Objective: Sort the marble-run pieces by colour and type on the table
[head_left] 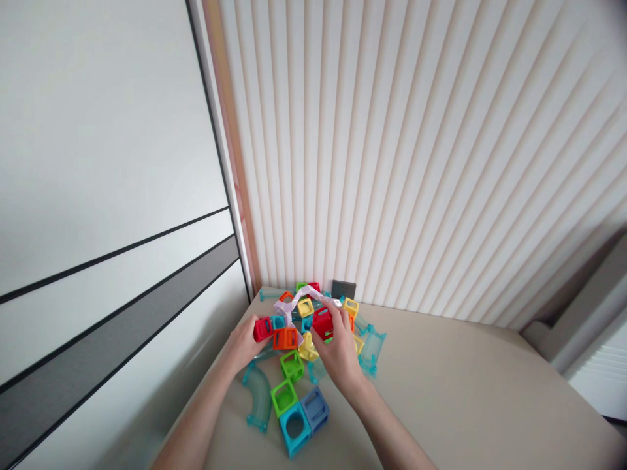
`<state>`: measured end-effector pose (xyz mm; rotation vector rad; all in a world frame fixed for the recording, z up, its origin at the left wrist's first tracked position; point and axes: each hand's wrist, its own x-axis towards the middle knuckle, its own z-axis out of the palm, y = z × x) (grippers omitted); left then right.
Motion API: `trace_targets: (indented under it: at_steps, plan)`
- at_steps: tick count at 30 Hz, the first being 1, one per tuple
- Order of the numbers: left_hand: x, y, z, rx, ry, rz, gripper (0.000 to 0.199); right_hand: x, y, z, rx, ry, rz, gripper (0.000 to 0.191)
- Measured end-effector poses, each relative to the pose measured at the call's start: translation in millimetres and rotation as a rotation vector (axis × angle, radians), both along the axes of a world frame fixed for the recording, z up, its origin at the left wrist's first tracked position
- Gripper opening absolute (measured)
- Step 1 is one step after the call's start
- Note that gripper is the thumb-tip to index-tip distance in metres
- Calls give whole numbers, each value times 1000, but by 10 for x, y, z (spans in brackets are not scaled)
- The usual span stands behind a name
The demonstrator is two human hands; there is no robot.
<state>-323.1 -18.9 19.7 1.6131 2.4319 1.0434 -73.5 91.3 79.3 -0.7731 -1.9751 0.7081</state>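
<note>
Colourful hollow blocks and clear teal track pieces lie in a pile on the beige tabletop (441, 378). My left hand (243, 341) is closed on a red block (263, 329) at the pile's left side, beside a small blue block (278, 322) and an orange block (285, 338). At the right side, my right hand (341, 344) has its fingers around another red block (322, 322). A pale lilac zigzag strip (307, 292) arches over the pile between the hands. Nearer me are green (284, 397), cyan (294, 427) and blue-grey (315, 408) blocks, touching one another.
A curved teal track (258, 397) lies at the front left, and another teal piece (372, 350) at the right. White ribbed panelling (392, 163) rises behind the table, with a dark socket (343, 289) low on it. A white cabinet (108, 143) borders the left.
</note>
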Motion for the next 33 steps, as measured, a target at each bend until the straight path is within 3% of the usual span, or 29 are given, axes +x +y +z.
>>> trace_targets:
  at_steps: [12, 23, 33]
  plan:
    - [-36, 67, -106, 239, -65, -39, 30, -22, 12, -73, -39, -33, 26, 58]
    - [-14, 43, -79, 292, -185, 31, 36, -26, 35, -115, -33, -27, 32, 55]
    - [-10, 58, -64, 344, -217, 104, 45, 13, 68, -97, -17, 1, 34, 71]
